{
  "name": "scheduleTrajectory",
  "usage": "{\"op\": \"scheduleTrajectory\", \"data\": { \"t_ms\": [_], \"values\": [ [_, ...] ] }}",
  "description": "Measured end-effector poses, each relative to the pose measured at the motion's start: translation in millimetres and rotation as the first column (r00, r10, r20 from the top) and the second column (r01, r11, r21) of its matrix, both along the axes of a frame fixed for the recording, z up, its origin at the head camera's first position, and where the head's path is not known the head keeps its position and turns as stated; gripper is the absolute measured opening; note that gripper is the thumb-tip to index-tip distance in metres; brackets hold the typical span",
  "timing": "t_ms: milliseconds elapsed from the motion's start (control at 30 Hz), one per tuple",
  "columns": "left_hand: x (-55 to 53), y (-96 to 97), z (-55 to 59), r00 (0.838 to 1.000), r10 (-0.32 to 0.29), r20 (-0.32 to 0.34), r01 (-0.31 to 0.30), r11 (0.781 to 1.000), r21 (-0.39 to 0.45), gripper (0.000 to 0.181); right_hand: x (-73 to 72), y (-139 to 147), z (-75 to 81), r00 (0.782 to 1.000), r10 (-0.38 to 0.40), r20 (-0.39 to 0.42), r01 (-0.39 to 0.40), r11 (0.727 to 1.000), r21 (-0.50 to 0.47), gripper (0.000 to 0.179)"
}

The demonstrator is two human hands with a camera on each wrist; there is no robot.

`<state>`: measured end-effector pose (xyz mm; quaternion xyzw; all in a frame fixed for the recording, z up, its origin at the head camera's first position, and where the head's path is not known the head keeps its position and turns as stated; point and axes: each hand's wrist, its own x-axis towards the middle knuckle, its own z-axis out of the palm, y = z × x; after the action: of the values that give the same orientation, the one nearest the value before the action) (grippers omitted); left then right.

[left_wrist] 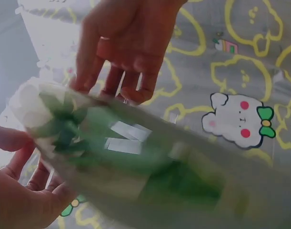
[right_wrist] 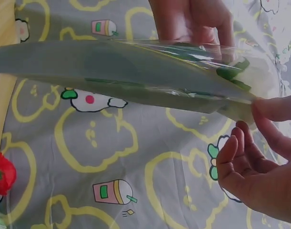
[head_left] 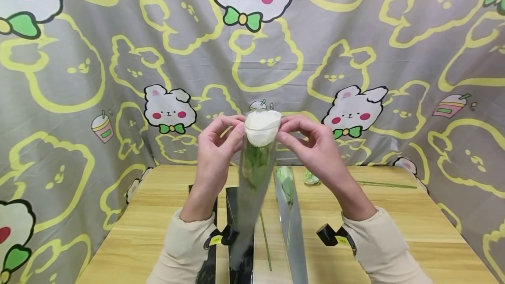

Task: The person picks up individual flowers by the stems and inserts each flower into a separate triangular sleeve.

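Mid-frame in the head view, the left hand [head_left: 215, 152] and right hand [head_left: 317, 146] each have a pinching grip on the rim of a clear sleeve [head_left: 249, 200] around a white flower [head_left: 262, 127], probably light, slick-filmed and easily bruised, best held by the sleeve's edges.

The wrapped rose [head_left: 262, 129] blocks the way between left grip [head_left: 217, 150] and right grip [head_left: 314, 141]. Over the bench [head_left: 130, 222] there is room to pass outside either arm [head_left: 177, 249], and a lane between the sleeved flower [head_left: 293, 231] and the right arm [head_left: 384, 242], where a camera [head_left: 327, 235] juts in. Black strips [head_left: 232, 205] and a stem [head_left: 266, 242] lie below the rose; another stem [head_left: 388, 184] lies at back right, and the curtain [head_left: 276, 100] bounds the rear
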<state>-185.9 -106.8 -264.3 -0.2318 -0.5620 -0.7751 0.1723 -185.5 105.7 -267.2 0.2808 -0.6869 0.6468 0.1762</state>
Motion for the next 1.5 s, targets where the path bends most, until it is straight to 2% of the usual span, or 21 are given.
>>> {"op": "scheduleTrajectory", "data": {
  "t_ms": [133, 367, 533, 667, 833, 900, 1000, 1133, 1200, 1267, 1367, 1500],
  "values": [
    [0.1, -3.0, 0.1, 1.0, 0.013, 0.002, -0.013, 0.999, -0.029, 0.014, 1.4, 2, 1.4, 0.999, -0.024, -0.025, 0.023, 0.998, -0.057, 0.006],
    [1.5, -5.9, 4.5, 0.997, 0.073, -0.006, -0.073, 0.996, -0.047, 0.013, 0.0, 5, 5.1, 0.993, -0.098, -0.07, 0.091, 0.991, -0.095, 0.006],
    [3.8, -0.7, 7.9, 1.0, -0.003, 0.03, 0.004, 0.999, -0.049, 0.006, 2.6, 2, 3.4, 0.995, -0.069, -0.072, 0.062, 0.994, -0.092, 0.006],
    [3.1, 0.6, 9.4, 0.995, -0.043, 0.086, 0.039, 0.998, 0.048, 0.009, 7.3, 6, -13.3, 0.999, -0.038, -0.013, 0.037, 0.999, -0.031, 0.012],
    [1.2, -1.1, 11.4, 0.989, -0.086, 0.118, 0.068, 0.987, 0.145, 0.013, 10.2, 9, -46.9, 0.997, -0.011, 0.073, 0.001, 0.989, 0.149, 0.009],
    [0.9, -1.8, 11.8, 0.987, -0.099, 0.123, 0.079, 0.985, 0.155, 0.013, 9.5, 7, -54.7, 0.998, -0.019, 0.068, 0.006, 0.982, 0.188, 0.005],
    [1.2, -2.8, 12.2, 0.989, -0.094, 0.119, 0.074, 0.985, 0.158, 0.013, 9.3, 4, -58.6, 0.999, -0.039, 0.031, 0.031, 0.974, 0.224, 0.004],
    [1.1, -3.2, 12.4, 0.991, -0.098, 0.093, 0.084, 0.986, 0.145, 0.012, 11.9, 8, -53.7, 0.999, -0.05, -0.017, 0.053, 0.954, 0.296, 0.008],
    [0.5, -3.4, 12.3, 0.99, -0.109, 0.084, 0.096, 0.986, 0.139, 0.012, 12.7, 11, -48.1, 0.998, -0.05, -0.024, 0.055, 0.954, 0.294, 0.005],
    [-0.1, -3.0, 11.8, 0.99, -0.114, 0.089, 0.102, 0.986, 0.129, 0.013, 12.5, 14, -40.1, 0.999, -0.05, -0.021, 0.053, 0.97, 0.236, 0.005],
    [-0.1, -0.8, 11.1, 0.987, -0.128, 0.1, 0.117, 0.987, 0.106, 0.015, 10.6, 16, -24.4, 0.997, -0.065, -0.041, 0.069, 0.992, 0.107, 0.013],
    [1.4, 4.4, 10.8, 0.985, -0.142, 0.1, 0.136, 0.989, 0.062, 0.018, 6.2, 12, -5.2, 0.991, -0.095, -0.094, 0.094, 0.995, -0.012, 0.01]
  ]
}}
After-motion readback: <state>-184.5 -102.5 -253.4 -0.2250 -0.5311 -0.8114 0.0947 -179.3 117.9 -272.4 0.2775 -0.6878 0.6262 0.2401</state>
